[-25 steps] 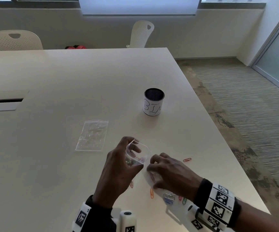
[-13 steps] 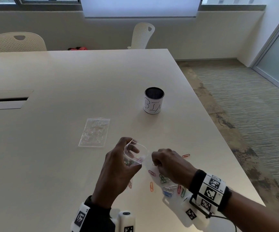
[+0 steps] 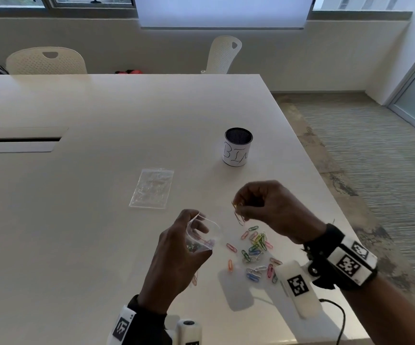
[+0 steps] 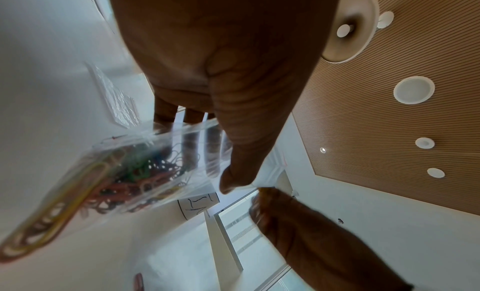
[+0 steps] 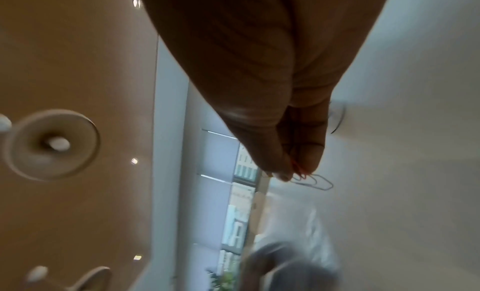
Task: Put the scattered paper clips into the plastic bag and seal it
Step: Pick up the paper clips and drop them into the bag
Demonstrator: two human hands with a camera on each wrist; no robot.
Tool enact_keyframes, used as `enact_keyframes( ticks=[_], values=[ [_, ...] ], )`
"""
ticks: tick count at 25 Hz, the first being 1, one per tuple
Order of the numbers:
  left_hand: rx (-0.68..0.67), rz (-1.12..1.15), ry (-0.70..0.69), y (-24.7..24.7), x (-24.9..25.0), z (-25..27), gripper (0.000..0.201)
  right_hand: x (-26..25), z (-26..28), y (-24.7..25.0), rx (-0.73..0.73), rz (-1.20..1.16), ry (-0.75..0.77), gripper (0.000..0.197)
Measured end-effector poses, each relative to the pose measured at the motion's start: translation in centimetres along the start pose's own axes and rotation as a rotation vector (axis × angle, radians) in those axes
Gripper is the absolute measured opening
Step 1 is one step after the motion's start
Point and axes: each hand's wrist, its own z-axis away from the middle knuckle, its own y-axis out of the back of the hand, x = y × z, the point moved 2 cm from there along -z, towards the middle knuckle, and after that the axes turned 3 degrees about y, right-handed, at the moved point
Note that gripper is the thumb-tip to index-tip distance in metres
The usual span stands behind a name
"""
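My left hand holds a small clear plastic bag above the table with its mouth spread wide. In the left wrist view the bag contains several coloured paper clips, thumb on its front. To the right and slightly higher, my right hand pinches a few paper clips between thumb and fingertips; the right wrist view shows the clips dangling from the pinch. Several coloured clips lie scattered on the white table below the right hand.
A second clear bag lies flat on the table to the left of the hands. A white cup with a dark rim and handwriting stands behind them. The table's right edge is close by. Chairs stand at the far side.
My right hand has risen from the table with a few clips pinched, moving up and to the right, uncovering the scattered clips. The left hand still holds the bag.
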Motion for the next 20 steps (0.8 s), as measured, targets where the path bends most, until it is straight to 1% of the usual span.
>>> enact_keyframes(
  ticks=[2,3,5,8,11,13,15,16,17,19,20],
  values=[
    [-0.011,0.007,-0.008,-0.1,0.3,0.4,0.044,-3.0,0.8,-1.1,-0.004,-0.115,0.071,0.012],
    [-0.013,0.012,-0.013,-0.1,0.5,0.5,0.043,-4.1,1.1,-2.0,-0.013,-0.110,0.104,0.012],
    [-0.018,0.021,-0.011,-0.2,0.8,0.7,0.043,-5.3,1.6,-3.9,-0.018,0.023,0.174,0.011],
    [-0.017,0.018,0.004,-0.2,0.8,1.0,0.045,-5.3,2.0,-5.8,-0.034,0.277,0.269,0.008],
    [-0.013,0.027,0.010,0.0,0.5,1.3,0.044,-5.6,2.5,-5.7,-0.039,0.304,0.307,0.010],
    [-0.006,0.051,0.008,0.3,0.3,1.5,0.042,-5.2,2.4,-4.6,0.031,0.295,0.328,0.008],
    [0.009,0.072,0.013,0.9,0.0,1.7,0.042,-3.3,2.0,-3.3,0.099,0.324,0.275,0.008],
    [0.017,0.073,0.017,1.2,-0.1,1.9,0.042,-1.9,1.7,-2.9,0.089,0.367,0.224,0.010],
    [0.022,0.071,0.020,1.4,-0.2,2.0,0.042,-0.5,1.6,-2.7,0.045,0.424,0.166,0.017],
    [0.031,0.064,0.026,1.9,-0.4,2.2,0.042,2.6,1.9,-3.4,-0.117,0.557,0.065,0.042],
    [0.032,0.061,0.029,2.0,-0.4,2.3,0.043,3.8,2.2,-3.9,-0.200,0.612,0.040,0.051]
  ],
)
